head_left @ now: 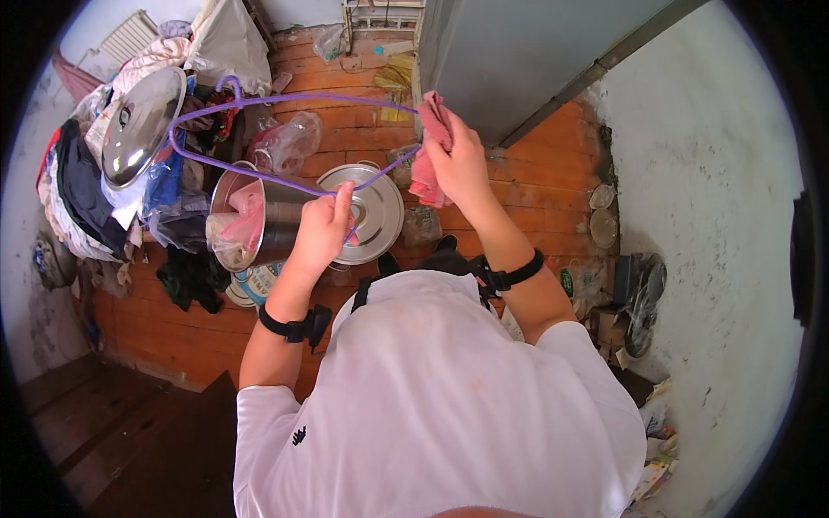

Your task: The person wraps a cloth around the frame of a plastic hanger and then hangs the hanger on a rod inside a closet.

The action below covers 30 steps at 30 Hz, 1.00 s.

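A purple clothes hanger [302, 97] is held up in front of me, its hook toward the far left. My left hand [321, 231] is closed on its lower bar, near the middle. At the hanger's right end, my right hand [458, 164] grips a reddish-pink cloth [433, 116] that is pressed around the purple rod. The cloth hangs in folds above and below the fingers and hides that corner of the hanger. Beneath the hanger stands a tall metal pot [285, 220], tilted in view, with a pink plastic bag [244, 214] inside its mouth.
A heap of clothes [86, 186] lies at the left with a shiny metal lid [142, 129] on it. Another round metal lid [380, 211] sits near my feet. A grey cabinet [527, 60] rises at the far right, beside a stained wall [717, 216]. Clear plastic bags [294, 142] lie about.
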{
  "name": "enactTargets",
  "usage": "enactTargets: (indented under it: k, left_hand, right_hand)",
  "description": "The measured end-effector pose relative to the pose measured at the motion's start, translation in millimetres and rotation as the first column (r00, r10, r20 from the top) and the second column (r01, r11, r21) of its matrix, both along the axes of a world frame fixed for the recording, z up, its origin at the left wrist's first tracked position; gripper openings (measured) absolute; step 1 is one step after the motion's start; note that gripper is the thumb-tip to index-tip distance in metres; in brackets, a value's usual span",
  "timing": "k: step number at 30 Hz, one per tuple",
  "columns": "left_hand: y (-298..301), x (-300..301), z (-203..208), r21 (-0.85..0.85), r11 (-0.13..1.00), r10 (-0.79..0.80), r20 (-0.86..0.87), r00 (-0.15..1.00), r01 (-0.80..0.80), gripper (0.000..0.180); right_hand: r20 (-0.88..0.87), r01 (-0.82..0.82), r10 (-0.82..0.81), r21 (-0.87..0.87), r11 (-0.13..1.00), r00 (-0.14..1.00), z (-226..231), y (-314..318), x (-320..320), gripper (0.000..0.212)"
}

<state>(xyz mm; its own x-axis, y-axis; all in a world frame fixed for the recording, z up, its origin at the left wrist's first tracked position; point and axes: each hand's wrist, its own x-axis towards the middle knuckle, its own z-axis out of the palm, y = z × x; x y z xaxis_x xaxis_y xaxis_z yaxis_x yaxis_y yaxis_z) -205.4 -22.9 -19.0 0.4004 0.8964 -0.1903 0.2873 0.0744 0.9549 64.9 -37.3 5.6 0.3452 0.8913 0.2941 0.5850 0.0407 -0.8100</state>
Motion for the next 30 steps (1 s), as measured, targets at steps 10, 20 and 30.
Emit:
enactTargets:
  k: [10, 20, 30]
  left_hand:
    - [-1, 5, -22, 0.130, 0.974, -0.128, -0.362, 0.923, 0.186, 0.052]
    - [2, 2, -94, 0.456, 0.826, -0.051, -0.524, 0.850, 0.331, 0.050]
    - [35, 3, -76, 0.390, 0.860, -0.023, -0.616, 0.788, 0.330, 0.041]
  right_hand:
    - [0.091, -0.192, 0.189, 0.022, 0.981, 0.978, -1, 21, -62, 0.059]
    - [-0.017, -0.129, 0.129, 0.017, 0.992, 0.992, 49, 55, -95, 0.054]
    - [0.459, -0.372, 0.281, 0.120, 0.920, 0.843, 33, 81, -86, 0.076]
